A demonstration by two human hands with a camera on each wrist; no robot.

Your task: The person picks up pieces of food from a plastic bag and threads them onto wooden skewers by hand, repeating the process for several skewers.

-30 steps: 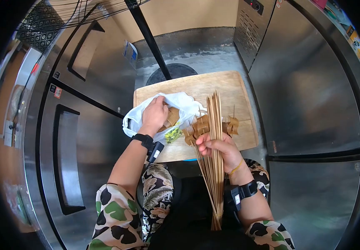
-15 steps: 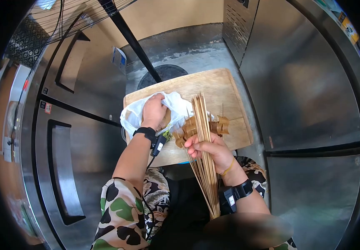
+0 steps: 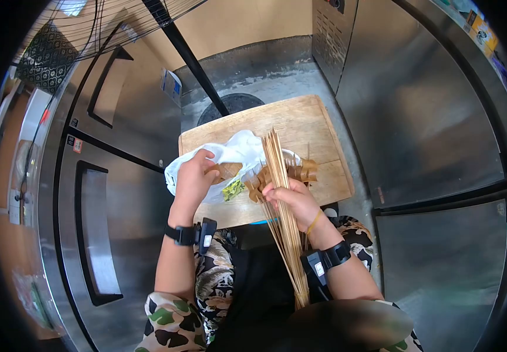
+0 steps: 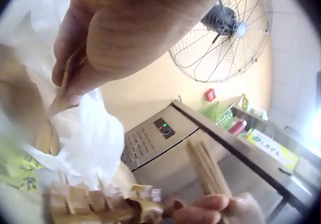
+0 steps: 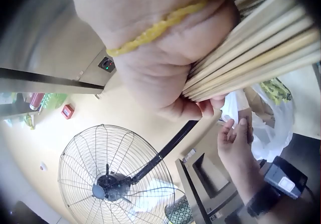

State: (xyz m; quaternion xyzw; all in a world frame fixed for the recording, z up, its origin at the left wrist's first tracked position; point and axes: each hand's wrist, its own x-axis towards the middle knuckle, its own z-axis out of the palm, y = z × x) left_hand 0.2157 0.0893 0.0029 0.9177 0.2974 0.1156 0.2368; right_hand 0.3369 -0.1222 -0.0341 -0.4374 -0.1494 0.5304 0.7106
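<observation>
Thumb and fingertips of my left hand [image 3: 191, 179] pinch a thin brown piece [image 4: 64, 91], at the open side of a white plastic bag [image 3: 241, 146]. Inside the bag lie more brown sheets [image 3: 228, 171], with a yellow-green printed part [image 3: 233, 189] at its near edge. My right hand [image 3: 298, 205] grips a thick bundle of wooden skewers [image 3: 281, 176], upper ends fanned above the fist and lower ends toward the lap. Folded brown pieces threaded on skewers [image 3: 308, 170] are beside and partly behind the right hand; some of their sticks run down beside the bundle.
The wooden board [image 3: 306, 120] lies under the bag and threaded pieces. Steel cabinets stand at left [image 3: 139, 94] and right [image 3: 423, 129]. Beyond the board are a black pole [image 3: 191, 61] on a round base [image 3: 244, 102] and a wire fan cage [image 5: 118, 169].
My left hand has come out of the bag, back toward me, with a thin brown piece between its fingers. The right hand still grips the bundle. The head view has shifted slightly.
</observation>
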